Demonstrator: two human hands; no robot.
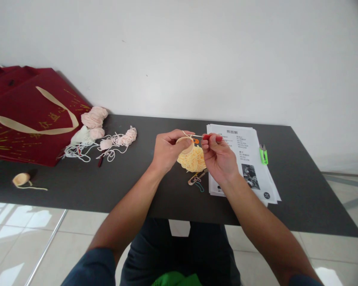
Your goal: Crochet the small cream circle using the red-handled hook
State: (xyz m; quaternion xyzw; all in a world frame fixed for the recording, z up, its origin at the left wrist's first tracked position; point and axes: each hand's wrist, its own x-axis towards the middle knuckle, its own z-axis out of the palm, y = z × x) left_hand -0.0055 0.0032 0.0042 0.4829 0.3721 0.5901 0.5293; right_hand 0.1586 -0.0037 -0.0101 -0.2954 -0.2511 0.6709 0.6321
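My left hand (168, 150) is closed, pinching a small tan crocheted piece (185, 143) with an orange stitch marker (195, 140) on it. My right hand (219, 155) is closed round a red-handled crochet hook (210, 137) whose tip points at that piece. Below and between both hands lies a loose bundle of yellow yarn (193, 159) on the dark table (77, 186). A strand runs from the bundle up to the piece.
A stack of printed sheets (247, 159) lies right of my hands, with green snips (263, 154) beside it. Small clips (196, 180) lie under the yarn. Pink and white yarn (98, 133), a dark red gift bag (30, 115) and a tan crocheted piece (21, 180) sit left.
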